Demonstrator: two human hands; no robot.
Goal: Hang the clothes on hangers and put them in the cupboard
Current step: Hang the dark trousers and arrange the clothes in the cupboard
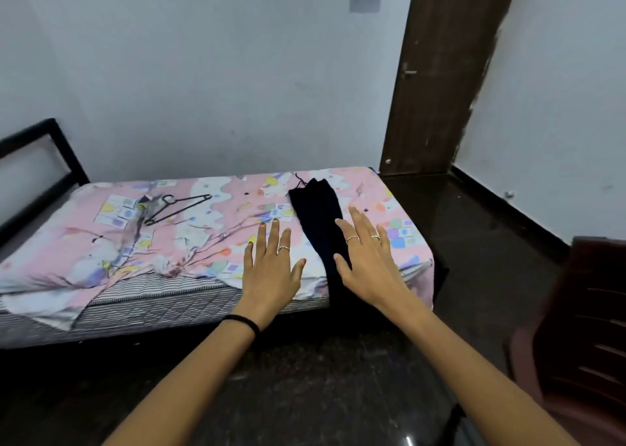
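The sheet [216,222] is pink with white wavy bands, pastel squares and thin branch lines. At its 2 o'clock lies a black garment [318,218]; at 10 o'clock, a black hanger [176,208]. The mattress [152,296] is grey-striped and quilted. Door [440,73] dark brown, walls [203,73] white, floor [338,378] dark speckled.
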